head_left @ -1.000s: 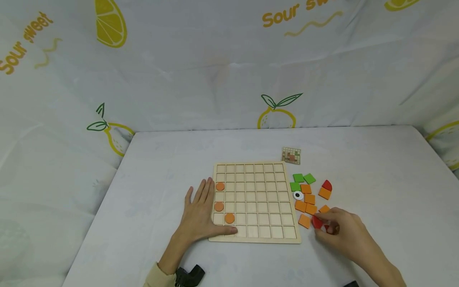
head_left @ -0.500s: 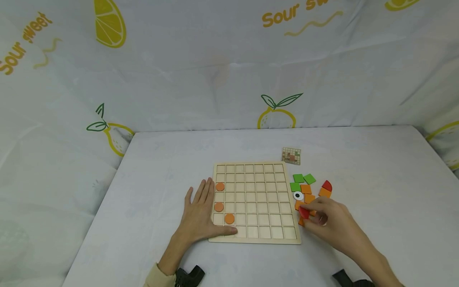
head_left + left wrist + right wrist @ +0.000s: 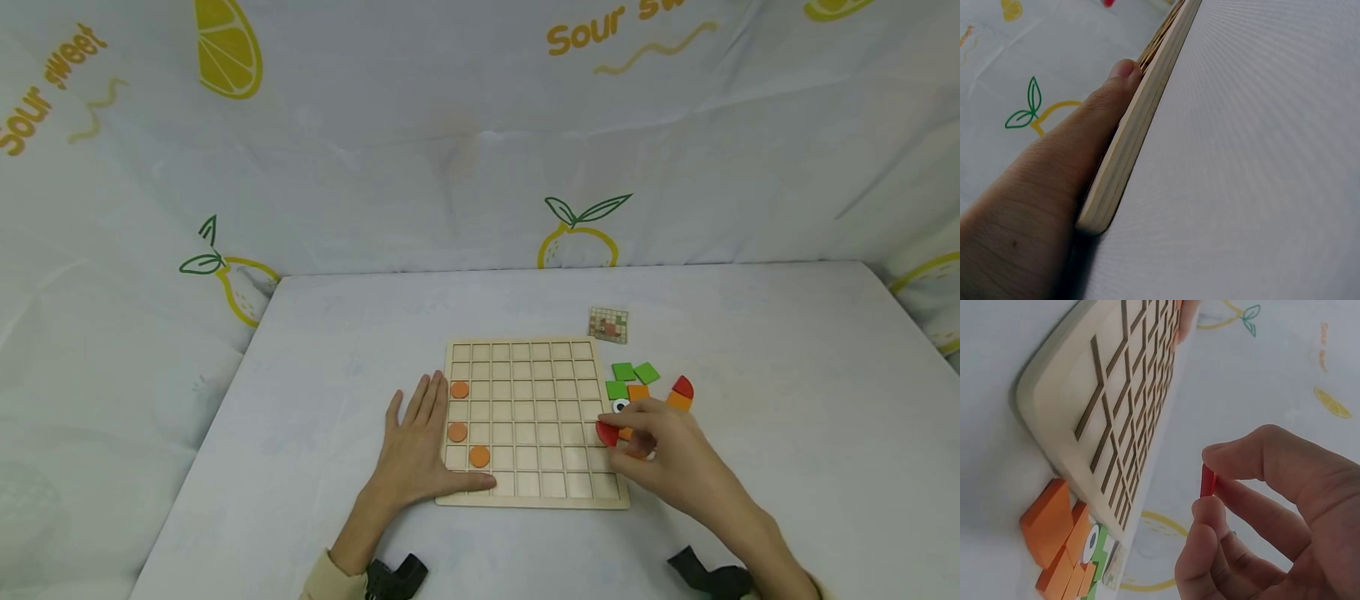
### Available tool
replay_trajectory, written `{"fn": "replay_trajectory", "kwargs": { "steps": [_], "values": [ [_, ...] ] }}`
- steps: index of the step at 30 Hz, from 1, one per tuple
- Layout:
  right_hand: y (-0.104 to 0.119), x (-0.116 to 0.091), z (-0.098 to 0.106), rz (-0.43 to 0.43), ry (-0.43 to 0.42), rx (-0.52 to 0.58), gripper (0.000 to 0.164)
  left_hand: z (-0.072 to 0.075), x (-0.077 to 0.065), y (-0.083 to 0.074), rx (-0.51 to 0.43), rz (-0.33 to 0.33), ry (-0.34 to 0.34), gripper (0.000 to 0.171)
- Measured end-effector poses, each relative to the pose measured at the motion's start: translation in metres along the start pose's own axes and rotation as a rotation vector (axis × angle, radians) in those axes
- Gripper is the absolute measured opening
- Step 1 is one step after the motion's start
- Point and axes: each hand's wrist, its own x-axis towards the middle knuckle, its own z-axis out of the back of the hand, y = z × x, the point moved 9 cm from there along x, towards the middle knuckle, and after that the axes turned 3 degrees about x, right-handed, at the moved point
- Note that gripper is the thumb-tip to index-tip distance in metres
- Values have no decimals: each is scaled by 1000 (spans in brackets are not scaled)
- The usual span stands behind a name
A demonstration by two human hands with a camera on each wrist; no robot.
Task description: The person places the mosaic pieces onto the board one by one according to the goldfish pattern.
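Observation:
My right hand (image 3: 667, 446) pinches a red quarter-round tile (image 3: 607, 434) between thumb and fingers, over the right edge of a wooden grid board (image 3: 532, 502). In the right wrist view the red tile (image 3: 1208, 480) shows edge-on, raised above the table. My left hand (image 3: 416, 450) lies spread along the board's left side, its thumb on the near-left corner; the left wrist view shows that thumb (image 3: 1085, 134) over the board's edge. Orange round tiles, one of them the lowest disc (image 3: 479, 457), sit in three cells on the board's left.
Beside the board's right edge lie green squares (image 3: 623, 372), an eye tile (image 3: 619, 406) and several orange squares (image 3: 1047, 522), partly hidden by my right hand in the head view. Farther right is another red quarter-round tile (image 3: 682, 387). A small pattern card (image 3: 608, 325) lies behind the board.
My right hand has lifted the red tile from the loose pieces and carried it left and a little away from me, to the board's right edge. The left hand has stayed put.

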Motion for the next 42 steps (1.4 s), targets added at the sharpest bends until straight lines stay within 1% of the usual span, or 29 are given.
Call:
{"fn": "replay_trajectory", "kwargs": {
  "steps": [8, 15, 29, 34, 39, 42],
  "values": [
    [22, 9, -13, 23, 30, 63, 37, 1, -1, 0, -5, -3, -3, 149],
    [35, 17, -27, -12, 97, 80, 34, 0, 0, 0, 0, -3, -3, 150],
    [66, 37, -52, 50, 158, 123, 31, 1, 0, 0, -5, 2, 4, 149],
    [69, 41, -62, 55, 192, 155, 33, 1, 0, -1, -14, 1, 8, 150],
    [68, 42, -73, 56, 220, 189, 33, 1, 0, -1, -29, 0, 15, 150],
    [66, 43, -79, 60, 230, 190, 33, 1, 0, -1, -19, 4, 13, 150]
  ]
}}
